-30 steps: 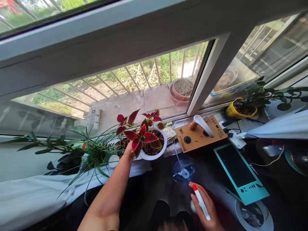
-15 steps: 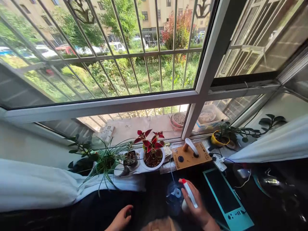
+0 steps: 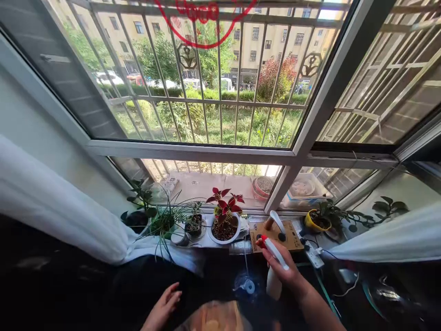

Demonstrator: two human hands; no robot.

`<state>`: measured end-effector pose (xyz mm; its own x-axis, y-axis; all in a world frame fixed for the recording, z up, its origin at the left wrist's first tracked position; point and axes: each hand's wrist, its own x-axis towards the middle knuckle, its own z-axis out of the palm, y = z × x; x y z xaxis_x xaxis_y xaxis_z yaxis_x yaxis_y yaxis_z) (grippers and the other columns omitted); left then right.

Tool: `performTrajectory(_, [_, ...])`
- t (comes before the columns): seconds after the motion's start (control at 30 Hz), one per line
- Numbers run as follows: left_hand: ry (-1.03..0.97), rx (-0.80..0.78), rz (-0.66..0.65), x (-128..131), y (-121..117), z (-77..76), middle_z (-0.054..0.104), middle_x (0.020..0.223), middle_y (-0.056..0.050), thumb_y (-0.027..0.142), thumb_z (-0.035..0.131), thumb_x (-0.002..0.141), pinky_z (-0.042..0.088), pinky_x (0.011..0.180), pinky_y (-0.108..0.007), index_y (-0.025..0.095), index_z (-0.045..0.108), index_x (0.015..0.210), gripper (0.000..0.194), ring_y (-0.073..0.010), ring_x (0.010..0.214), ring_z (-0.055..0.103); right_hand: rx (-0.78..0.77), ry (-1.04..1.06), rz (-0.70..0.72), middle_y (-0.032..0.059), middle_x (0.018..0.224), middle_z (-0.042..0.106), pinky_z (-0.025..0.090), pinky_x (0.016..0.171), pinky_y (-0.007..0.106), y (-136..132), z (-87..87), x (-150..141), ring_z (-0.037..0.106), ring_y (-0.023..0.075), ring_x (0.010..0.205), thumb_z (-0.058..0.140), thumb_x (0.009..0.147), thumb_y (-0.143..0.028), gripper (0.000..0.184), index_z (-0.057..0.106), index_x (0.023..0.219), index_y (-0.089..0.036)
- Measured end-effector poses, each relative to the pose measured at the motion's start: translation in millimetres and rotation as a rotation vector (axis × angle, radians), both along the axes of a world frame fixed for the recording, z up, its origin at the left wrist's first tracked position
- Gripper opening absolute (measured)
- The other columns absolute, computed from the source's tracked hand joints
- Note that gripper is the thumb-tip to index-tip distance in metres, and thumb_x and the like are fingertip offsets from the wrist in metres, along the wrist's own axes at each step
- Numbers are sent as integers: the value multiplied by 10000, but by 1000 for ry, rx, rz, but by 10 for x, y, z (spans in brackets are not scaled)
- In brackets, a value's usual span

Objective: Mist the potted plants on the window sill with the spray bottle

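The right grip [image 3: 280,263] is closed round the neck of 1 spray bottle [image 3: 274,285], its red nozzle [image 3: 262,241] pointing left towards 1 coleus [image 3: 224,207] in a white pot [image 3: 223,239]. The left grip [image 3: 161,307] is wide, empty, above the dark worktop [image 3: 213,280]. 5 potted plants stand along the sill [image 3: 203,242].

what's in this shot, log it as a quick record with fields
view: head camera, looking forward and down at a windowsill
right hand: holds a white spray bottle with a red nozzle
left hand: open, holding nothing, over a dark surface
nearest plant: red-leaved coleus in a white bowl pot
rest: yellow pot, spider plant, tan board with a white handle, power strip, white curtain
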<state>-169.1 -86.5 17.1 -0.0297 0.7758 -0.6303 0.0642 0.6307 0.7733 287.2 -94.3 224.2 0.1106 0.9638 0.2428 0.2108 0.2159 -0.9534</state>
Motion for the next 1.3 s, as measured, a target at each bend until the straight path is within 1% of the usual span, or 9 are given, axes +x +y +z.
performTrajectory(0.13, [-299, 161, 0, 500, 637, 536, 694, 1373, -102, 901, 720, 666, 397, 1206, -481, 340, 611, 1320, 868, -331, 1351, 600, -53, -75, 12, 143, 1216, 775, 667, 720, 339, 90, 132, -163, 759, 273, 952, 683, 972, -531, 475, 741, 1327, -222])
performTrajectory(0.23, [-525, 294, 21, 929, 1229, 943, 643, 1448, -170, 847, 762, 685, 352, 1237, -503, 242, 604, 1381, 935, -352, 1398, 556, -91, -71, 8, 142, 1180, 778, 656, 690, 331, 194, 121, -320, 755, 260, 896, 672, 973, -553, 479, 749, 1299, -211])
performTrajectory(0.4, [-781, 247, 94, 1490, 2065, 1294, 600, 1501, -141, 619, 659, 933, 308, 1275, -446, 235, 612, 1349, 568, -276, 1436, 521, -130, -87, -49, 143, 1156, 784, 672, 792, 417, 374, 51, -501, 744, 234, 758, 672, 959, -599, 510, 761, 1268, -203])
performTrajectory(0.5, [-796, 172, 134, 1683, 2345, 1336, 628, 1454, -119, 482, 526, 1049, 359, 1247, -384, 227, 641, 1313, 385, -232, 1399, 552, -122, -120, -26, 144, 1132, 795, 656, 906, 456, 471, 33, -537, 777, 301, 963, 689, 954, -578, 471, 775, 1226, -203])
performTrajectory(0.6, [-812, 124, 135, 1811, 2478, 1347, 610, 1477, -132, 484, 429, 1092, 372, 1244, -388, 210, 644, 1315, 413, -236, 1408, 544, -145, -115, -41, 151, 1144, 795, 653, 897, 443, 554, -24, -563, 769, 326, 1058, 696, 954, -563, 455, 769, 1219, -199])
performTrajectory(0.77, [-819, 77, 158, 1973, 2589, 1385, 418, 1677, -120, 508, 337, 1116, 233, 1317, -389, 204, 562, 1414, 482, -228, 1561, 367, -219, -101, -69, 141, 1165, 785, 649, 784, 388, 701, -138, -632, 765, 293, 966, 654, 977, -575, 460, 747, 1235, -207])
performTrajectory(0.87, [-838, 38, 187, 2044, 2666, 1381, 398, 1689, -136, 541, 277, 1120, 263, 1293, -375, 185, 466, 1511, 561, -223, 1547, 385, -249, -130, -41, 119, 1114, 780, 619, 690, 333, 821, -139, -661, 741, 246, 849, 630, 989, -578, 438, 747, 1188, -206])
performTrajectory(1.1, [-906, -12, 182, 2131, 2746, 1293, 710, 1275, -111, 546, 313, 1116, 511, 908, -283, 167, 621, 1313, 526, -183, 1102, 677, -267, -227, 45, 48, 755, 670, 495, 537, 271, 1011, -138, -683, 596, 170, 622, 590, 1008, -566, 413, 690, 880, -186])
performTrajectory(1.3, [-938, -9, 183, 2148, 2757, 1253, 744, 1085, -80, 515, 336, 1118, 525, 887, -302, 173, 659, 1231, 483, -168, 965, 695, -241, -254, -36, 65, 801, 694, 529, 555, 287, 942, -102, -699, 632, 196, 672, 601, 980, -615, 439, 726, 902, -202])
